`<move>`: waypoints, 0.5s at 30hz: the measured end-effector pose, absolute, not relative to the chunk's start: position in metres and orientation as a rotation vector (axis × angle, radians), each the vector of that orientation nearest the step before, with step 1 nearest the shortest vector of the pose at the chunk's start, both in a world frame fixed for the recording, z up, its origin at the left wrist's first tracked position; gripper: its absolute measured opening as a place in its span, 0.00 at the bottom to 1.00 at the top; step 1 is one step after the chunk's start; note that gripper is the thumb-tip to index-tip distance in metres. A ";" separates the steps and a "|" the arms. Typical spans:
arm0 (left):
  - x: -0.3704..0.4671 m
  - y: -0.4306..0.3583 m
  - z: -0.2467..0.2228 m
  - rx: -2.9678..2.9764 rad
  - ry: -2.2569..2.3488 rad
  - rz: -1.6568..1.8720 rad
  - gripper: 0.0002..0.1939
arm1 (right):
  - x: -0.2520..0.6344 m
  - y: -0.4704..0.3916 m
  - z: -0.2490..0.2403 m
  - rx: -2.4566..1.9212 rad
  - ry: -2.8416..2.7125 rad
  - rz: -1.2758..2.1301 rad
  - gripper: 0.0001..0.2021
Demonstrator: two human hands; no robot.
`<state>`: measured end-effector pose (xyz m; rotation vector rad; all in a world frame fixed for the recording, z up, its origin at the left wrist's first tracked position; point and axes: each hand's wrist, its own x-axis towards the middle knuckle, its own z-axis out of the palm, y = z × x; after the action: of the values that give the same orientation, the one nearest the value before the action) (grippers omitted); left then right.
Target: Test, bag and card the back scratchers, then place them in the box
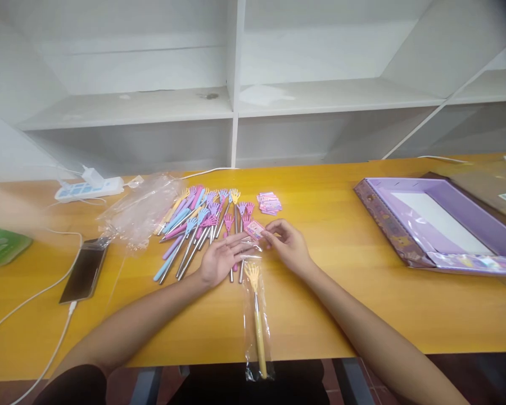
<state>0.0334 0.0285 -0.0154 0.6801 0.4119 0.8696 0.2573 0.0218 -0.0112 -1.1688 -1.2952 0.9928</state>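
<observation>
My right hand [290, 247] pinches a small pink printed card [254, 229] between thumb and fingers. Palm up beside it, my left hand [221, 260] has its fingers stretched out, close to the mouth of a clear plastic bag [248, 315]. Whether those fingers touch the bag I cannot tell. Inside the bag lies a yellow back scratcher [257, 320], hand-shaped end toward my hands, its handle end reaching past the table's front edge. Just beyond my hands is a pile of back scratchers [202, 219] in blue, purple, pink and yellow. A small stack of similar cards [269, 203] sits behind my right hand.
Clear plastic bags [141, 205] lie left of the pile. A phone [84, 271] with a white charging cable and a power strip [89, 188] are at the left. On the right stands a purple display box [430, 225]. White shelving [234, 107] rises behind the wooden table [320, 332].
</observation>
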 end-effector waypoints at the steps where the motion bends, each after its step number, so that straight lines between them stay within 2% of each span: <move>1: 0.033 0.030 -0.014 0.655 0.404 0.849 0.29 | 0.259 0.022 -0.013 -1.182 -1.291 0.971 0.18; 9: 0.031 0.034 -0.006 0.584 0.381 0.810 0.34 | 0.265 0.018 -0.013 -1.164 -1.445 0.993 0.15; 15: 0.032 0.035 -0.005 0.598 0.414 0.790 0.34 | 0.274 0.018 -0.012 -1.162 -1.616 0.943 0.14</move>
<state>0.0315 0.0355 -0.0049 0.5979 0.4138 0.7895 0.2738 0.0176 -0.0122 -1.1616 -1.6161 0.9434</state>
